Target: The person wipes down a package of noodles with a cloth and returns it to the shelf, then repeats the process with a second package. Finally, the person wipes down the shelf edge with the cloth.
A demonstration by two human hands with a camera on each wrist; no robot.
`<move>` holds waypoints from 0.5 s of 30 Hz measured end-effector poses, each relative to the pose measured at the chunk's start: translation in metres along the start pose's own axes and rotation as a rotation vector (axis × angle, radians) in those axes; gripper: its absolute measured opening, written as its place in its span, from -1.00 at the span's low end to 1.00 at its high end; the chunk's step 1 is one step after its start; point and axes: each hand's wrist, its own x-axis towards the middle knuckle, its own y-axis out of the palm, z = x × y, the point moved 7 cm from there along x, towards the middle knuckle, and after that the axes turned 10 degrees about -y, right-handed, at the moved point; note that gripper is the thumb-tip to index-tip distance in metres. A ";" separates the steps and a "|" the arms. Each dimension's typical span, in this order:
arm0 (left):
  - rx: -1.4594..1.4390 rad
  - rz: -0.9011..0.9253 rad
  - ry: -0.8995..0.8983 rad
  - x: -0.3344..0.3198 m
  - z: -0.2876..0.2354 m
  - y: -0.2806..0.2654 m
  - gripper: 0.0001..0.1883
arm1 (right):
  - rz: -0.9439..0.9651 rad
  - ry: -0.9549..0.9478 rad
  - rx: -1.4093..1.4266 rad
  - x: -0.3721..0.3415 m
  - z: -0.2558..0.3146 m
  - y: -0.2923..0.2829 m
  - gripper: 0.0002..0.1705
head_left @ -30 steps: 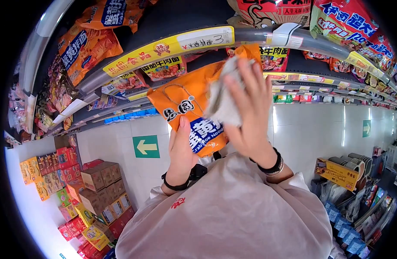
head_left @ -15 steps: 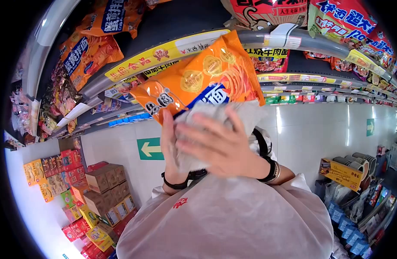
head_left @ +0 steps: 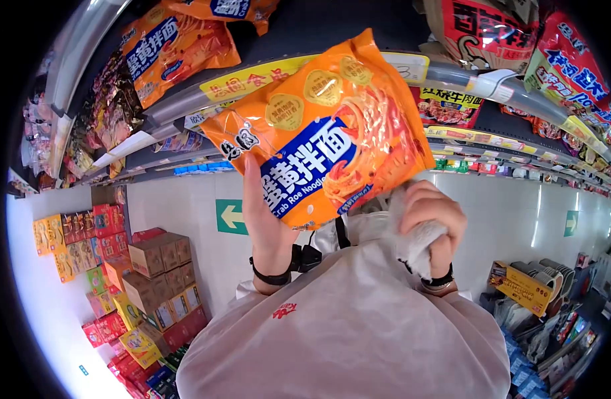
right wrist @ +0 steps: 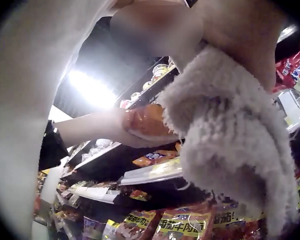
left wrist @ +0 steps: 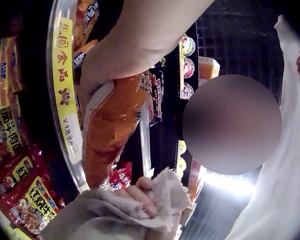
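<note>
An orange packet of crab roe noodles (head_left: 339, 139) is held up in front of the shelf, tilted, its printed face toward the head camera. My left hand (head_left: 269, 219) grips it at the lower left corner, thumb on the front and the other fingers hidden behind. Low at the packet's right, my right hand (head_left: 438, 216) grips a bunched, greyish-white cloth (head_left: 415, 249) with curled fingers. In the right wrist view the fluffy cloth (right wrist: 230, 130) hangs in folds and covers part of the packet (right wrist: 150, 120). Seen from the left wrist, the packet (left wrist: 115, 125) appears edge-on above the cloth (left wrist: 105, 215).
A shelf edge with a yellow price strip (head_left: 252, 81) runs behind the packet. More orange noodle packets (head_left: 179, 56) lie on the shelf at upper left, red bags (head_left: 485, 33) at upper right. Stacked cartons (head_left: 159, 266) stand on the floor at left; a yellow box (head_left: 521, 286) is at right.
The cloth moved down over the packet's front, then away to the lower right, and my right hand now bunches it. The packet's face is uncovered; my left hand keeps its hold.
</note>
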 end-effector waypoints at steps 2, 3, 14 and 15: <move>-0.010 -0.029 -0.015 -0.001 -0.007 -0.004 -0.59 | -0.159 0.125 -0.037 -0.004 -0.008 -0.010 -0.72; -0.038 -0.017 -0.032 -0.002 -0.009 -0.005 -0.59 | -0.190 0.094 -0.046 -0.003 -0.008 -0.011 -0.67; -0.036 -0.055 -0.092 -0.003 -0.038 -0.029 -0.60 | -0.231 0.096 -0.149 0.000 -0.014 -0.021 -0.72; -0.021 -0.052 -0.102 -0.004 -0.039 -0.036 -0.61 | -0.228 0.096 -0.149 0.001 -0.013 -0.016 -0.72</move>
